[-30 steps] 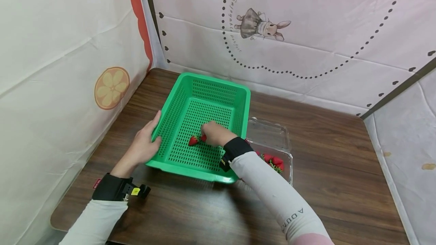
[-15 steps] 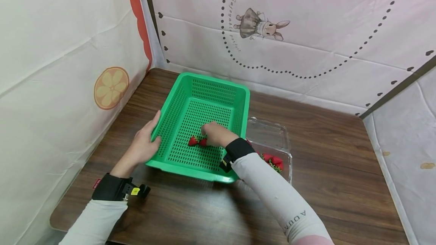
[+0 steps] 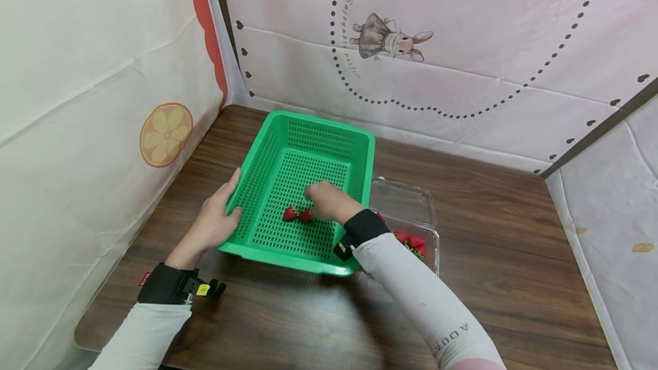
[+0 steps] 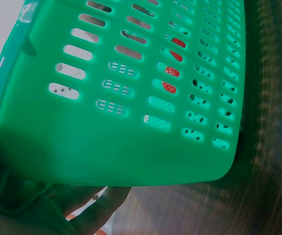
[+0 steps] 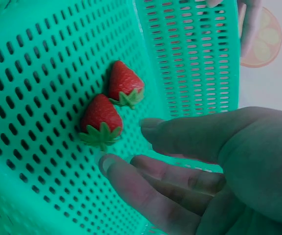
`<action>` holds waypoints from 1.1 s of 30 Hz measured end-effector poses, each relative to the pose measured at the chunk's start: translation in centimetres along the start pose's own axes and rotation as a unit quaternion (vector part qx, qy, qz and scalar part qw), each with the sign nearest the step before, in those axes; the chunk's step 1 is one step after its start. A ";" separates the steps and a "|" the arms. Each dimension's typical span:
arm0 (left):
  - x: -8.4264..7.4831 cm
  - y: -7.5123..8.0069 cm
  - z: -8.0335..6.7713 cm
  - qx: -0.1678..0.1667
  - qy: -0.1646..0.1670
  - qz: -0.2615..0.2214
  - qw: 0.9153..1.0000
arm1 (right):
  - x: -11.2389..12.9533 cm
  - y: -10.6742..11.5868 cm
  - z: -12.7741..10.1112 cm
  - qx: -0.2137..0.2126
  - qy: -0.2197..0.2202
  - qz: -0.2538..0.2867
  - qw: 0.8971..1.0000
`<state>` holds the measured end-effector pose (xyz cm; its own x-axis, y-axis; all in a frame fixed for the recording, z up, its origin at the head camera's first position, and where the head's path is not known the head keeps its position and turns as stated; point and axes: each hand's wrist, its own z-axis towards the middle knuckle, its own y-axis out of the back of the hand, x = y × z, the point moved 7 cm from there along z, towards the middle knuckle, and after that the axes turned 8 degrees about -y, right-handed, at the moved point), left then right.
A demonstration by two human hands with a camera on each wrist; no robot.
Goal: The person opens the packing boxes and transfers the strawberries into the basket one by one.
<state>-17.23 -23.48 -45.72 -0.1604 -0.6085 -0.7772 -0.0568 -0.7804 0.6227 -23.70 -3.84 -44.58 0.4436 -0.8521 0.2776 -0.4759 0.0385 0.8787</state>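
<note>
Head view, left hand: the left hand [image 3: 213, 222] grips the left wall of the green basket [image 3: 267, 156], thumb over the rim, fingers outside.
Head view, right hand: the right hand [image 3: 326, 201] is inside the basket, fingers loosely apart and holding nothing, just beside two strawberries [image 3: 297, 214].
Head view, strawberries: both lie on the perforated basket floor, touching or nearly touching.
Head view, change: one second ago one strawberry lay free and the second was pinched in the right hand's fingertips; now the second rests beside the first and the fingers are off it. Judged: one placement is complete.
Head view, source: a clear plastic box [image 3: 408, 218] with its lid open stands on the surface [image 3: 514, 267] just right of the basket; more strawberries [image 3: 413, 243] remain in it.
Left wrist view, basket: the basket's outer wall [image 4: 131, 147] fills the frame; red fruit shows through the slots [image 4: 170, 78].
Left wrist view, hand: only part of the hand shows under the lower rim; its finger position cannot be told here.
Right wrist view, fruit: two strawberries [image 5: 112, 105] lie side by side, green caps toward the hand.
Right wrist view, fingers: thumb and fingers [image 5: 145, 191] are spread, close to the fruit but not touching it.
</note>
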 end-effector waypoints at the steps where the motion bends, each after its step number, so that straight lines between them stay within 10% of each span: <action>1: 0.0 0.0 0.0 0.000 0.000 0.001 1.000 | 0.1 0.2 -0.2 -0.005 0.005 0.002 1.000; 22: -0.2 -0.1 -0.1 0.003 -0.001 0.006 1.000 | -1.7 5.5 -6.7 -0.140 0.068 0.113 0.981; 33: 0.0 -0.1 0.1 0.002 0.001 0.003 1.000 | -5.4 5.9 -9.4 -0.175 0.028 0.122 0.977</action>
<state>-17.30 -23.40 -45.74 -0.1585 -0.6139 -0.7733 -0.0589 -0.7759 0.6280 -21.75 5.94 -37.24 0.3952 -0.7660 0.5070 -0.2887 0.4204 0.8602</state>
